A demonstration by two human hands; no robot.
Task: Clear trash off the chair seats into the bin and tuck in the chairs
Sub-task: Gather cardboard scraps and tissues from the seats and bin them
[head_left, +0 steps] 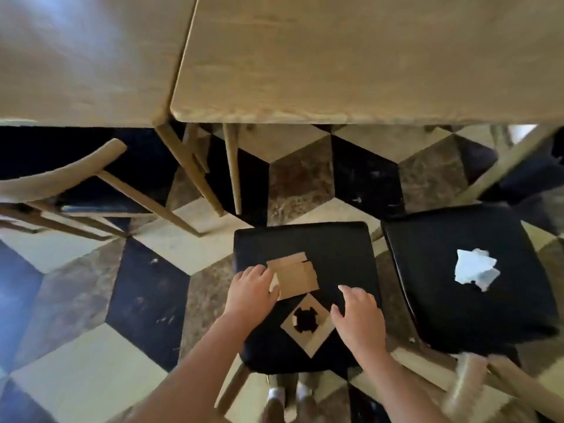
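A black padded chair seat (332,248) lies right below me. On it rest a folded brown cardboard piece (297,277) and a diamond-shaped cardboard square with a jagged hole (308,326). My left hand (251,293) rests on the left edge of the folded piece, its fingers curled onto the cardboard. My right hand (358,319) hovers with spread fingers just right of the diamond piece and holds nothing. A second black chair seat (451,306) to the right carries a crumpled white paper (476,270).
Two light wooden tables (335,71) stand ahead, their legs (232,166) beyond the seats. A wooden chair (61,175) sits tucked at the left table. The floor is a cube-pattern tile in black, cream and brown. My shoes (290,395) show under the seat.
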